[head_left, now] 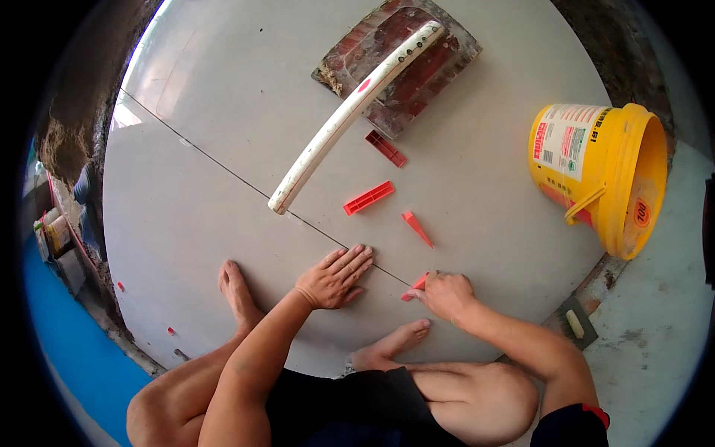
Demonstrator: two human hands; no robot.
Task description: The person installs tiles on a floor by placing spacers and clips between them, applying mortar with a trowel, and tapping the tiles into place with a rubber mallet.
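My left hand [334,279] lies flat on the pale grey floor tile [246,167], fingers stretched out together. Its fingertips reach the thin dark joint [223,165] that runs diagonally between two tiles. In my right hand [447,294], a red plastic wedge [418,284] is gripped between thumb and fingers, right at the lower end of this joint. Just beyond my hands, three more wedges rest loose on the tile: a thin red one [418,229], a ribbed red one [369,198] and a darker red one [386,148].
A smeared reddish-brown board [439,82] lies at the far side, with a long white bar [320,149] across it. The yellow bucket [562,156] is tipped over at the right. A trowel [575,323] sits by the lower right tile edge. Small red bits [171,331] lie lower left.
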